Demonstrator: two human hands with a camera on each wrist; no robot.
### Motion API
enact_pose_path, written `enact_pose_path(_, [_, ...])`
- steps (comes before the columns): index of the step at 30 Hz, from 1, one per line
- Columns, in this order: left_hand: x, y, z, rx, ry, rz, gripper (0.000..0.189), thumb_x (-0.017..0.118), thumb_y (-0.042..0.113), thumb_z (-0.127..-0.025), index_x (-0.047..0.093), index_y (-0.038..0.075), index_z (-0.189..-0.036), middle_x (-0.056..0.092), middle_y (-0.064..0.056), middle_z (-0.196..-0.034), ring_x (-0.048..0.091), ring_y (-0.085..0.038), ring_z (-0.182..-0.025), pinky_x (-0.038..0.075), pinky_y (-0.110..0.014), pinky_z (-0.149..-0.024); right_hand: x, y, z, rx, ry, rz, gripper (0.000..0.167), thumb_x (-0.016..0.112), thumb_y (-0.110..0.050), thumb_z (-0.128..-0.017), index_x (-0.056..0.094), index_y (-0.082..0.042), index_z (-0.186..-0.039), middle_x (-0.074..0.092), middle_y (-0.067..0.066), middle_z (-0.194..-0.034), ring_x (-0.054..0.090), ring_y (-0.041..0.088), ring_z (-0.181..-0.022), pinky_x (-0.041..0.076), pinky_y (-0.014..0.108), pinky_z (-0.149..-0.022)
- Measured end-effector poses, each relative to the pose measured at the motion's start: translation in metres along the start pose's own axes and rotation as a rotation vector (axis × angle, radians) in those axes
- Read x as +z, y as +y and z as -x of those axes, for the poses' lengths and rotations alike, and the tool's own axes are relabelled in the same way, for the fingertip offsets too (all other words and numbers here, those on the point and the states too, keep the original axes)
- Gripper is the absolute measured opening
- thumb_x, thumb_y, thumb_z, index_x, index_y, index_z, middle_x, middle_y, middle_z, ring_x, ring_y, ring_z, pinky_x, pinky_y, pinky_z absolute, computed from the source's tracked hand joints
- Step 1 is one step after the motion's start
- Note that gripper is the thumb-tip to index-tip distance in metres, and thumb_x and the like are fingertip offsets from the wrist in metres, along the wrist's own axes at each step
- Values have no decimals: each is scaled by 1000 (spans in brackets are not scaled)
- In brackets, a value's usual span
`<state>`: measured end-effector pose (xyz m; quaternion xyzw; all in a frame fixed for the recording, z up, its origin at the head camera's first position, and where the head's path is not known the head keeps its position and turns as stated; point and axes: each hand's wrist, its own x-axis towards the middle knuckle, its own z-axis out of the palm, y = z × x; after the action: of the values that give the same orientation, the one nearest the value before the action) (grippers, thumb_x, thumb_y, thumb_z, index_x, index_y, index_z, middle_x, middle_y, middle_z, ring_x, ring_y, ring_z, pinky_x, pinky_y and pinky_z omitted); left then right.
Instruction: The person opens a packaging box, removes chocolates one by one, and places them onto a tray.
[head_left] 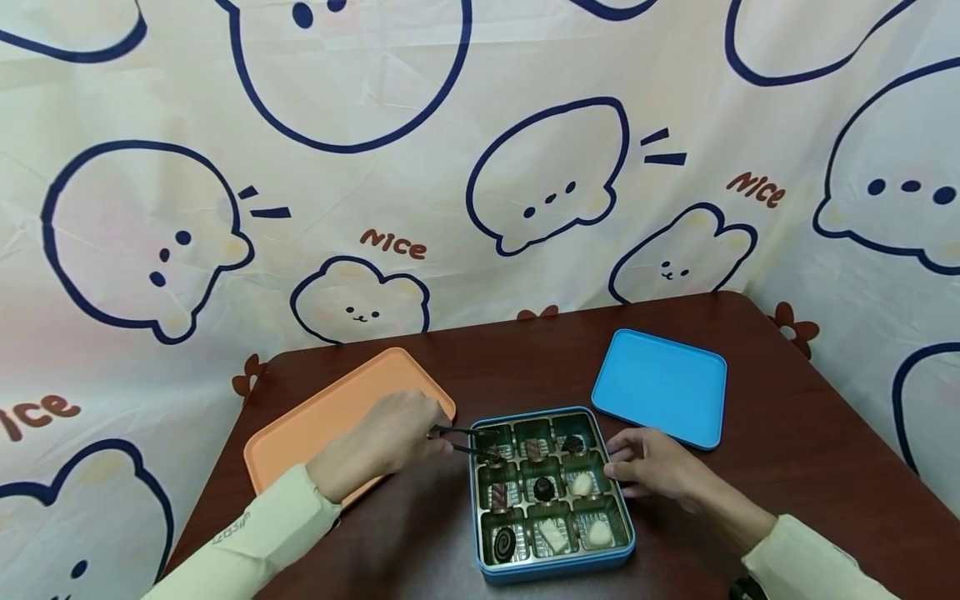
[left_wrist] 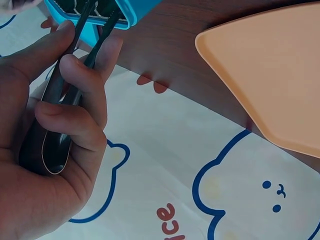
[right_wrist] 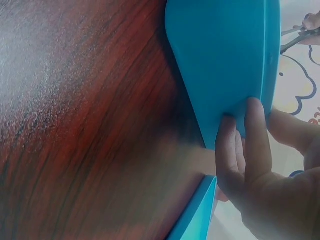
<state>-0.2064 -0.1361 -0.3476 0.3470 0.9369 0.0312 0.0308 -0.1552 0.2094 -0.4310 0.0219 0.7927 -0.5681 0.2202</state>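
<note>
My left hand (head_left: pixel 393 433) grips a pair of black tongs (left_wrist: pixel 57 107), its fingers curled round the two arms. The tong tips reach into the far-left compartment of a blue tin box (head_left: pixel 555 567), right at a dark piece (head_left: pixel 491 455). The box has a gold divided insert, with small dark, striped and white pieces that look like chocolates in its compartments. My right hand (head_left: pixel 652 467) holds the box at its right side. In the right wrist view, fingertips (right_wrist: pixel 254 107) lie against the outer wall and the thumb is at the rim.
An orange tray (head_left: pixel 322 417) lies behind and under my left forearm. At the back right is a light-blue lid-like tray (head_left: pixel 663 383), close to the box's far corner. The dark wooden table (head_left: pixel 517 350) meets a printed cloth backdrop (head_left: pixel 525 275) along its far edge.
</note>
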Motion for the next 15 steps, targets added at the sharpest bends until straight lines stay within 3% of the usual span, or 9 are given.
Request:
enact_pose_path(8, [-6,1,-6,-16,-75,22,19,82,26,-83,71,18,-70,49,11,-53,39,-6,-53,29,-25,-49,-1,0,-1,2,-7,-5,42,68,-4,-93,51,12,-127,61,19,-108,66,21,-89,59,41,-74])
enact_pose_path(15, [-10,5,-11,-26,-106,-19,21,82,26,-82,70,16,-68,54,9,-55,43,-7,-52,35,-27,-51,-1,0,0,-3,-6,-7,41,69,-4,-92,52,12,-126,61,18,-107,66,20,-88,59,40,-73])
